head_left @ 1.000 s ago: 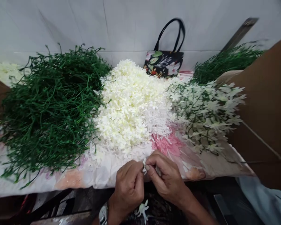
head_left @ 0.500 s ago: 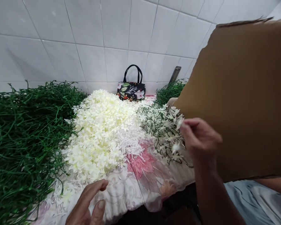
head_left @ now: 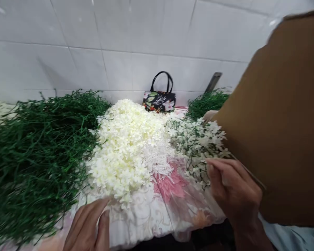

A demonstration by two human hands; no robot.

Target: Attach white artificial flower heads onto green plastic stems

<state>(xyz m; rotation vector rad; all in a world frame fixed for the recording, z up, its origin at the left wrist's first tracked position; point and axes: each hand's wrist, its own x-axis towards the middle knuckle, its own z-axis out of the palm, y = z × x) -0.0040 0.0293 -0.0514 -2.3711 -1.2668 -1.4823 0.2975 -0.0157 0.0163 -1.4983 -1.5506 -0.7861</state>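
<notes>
A heap of loose white artificial flower heads (head_left: 120, 150) lies mid-table, with a tangle of thin white pieces (head_left: 159, 160) at its right. At the heap's near edge is my left hand (head_left: 87, 225), its thumb and forefinger apart with nothing visible between them. To the right lie green stems bearing white flowers (head_left: 196, 139). My right hand (head_left: 232, 184) is just in front of these, thumb and fingertips pinched together; what they hold, if anything, cannot be made out. Bare green plastic stems (head_left: 42, 150) form a big pile on the left.
A large brown cardboard sheet (head_left: 285, 129) stands along the right. At the back, a black floral handbag (head_left: 159, 101) rests against the tiled wall (head_left: 120, 69), with more green stems (head_left: 208, 103) right of it. A floral cloth (head_left: 146, 219) covers the table.
The view has shifted, so the table sits further right. My right hand has come down and nearer; the white flower in its fingertips no longer shows. My left hand has moved left, closer to the heap.
</notes>
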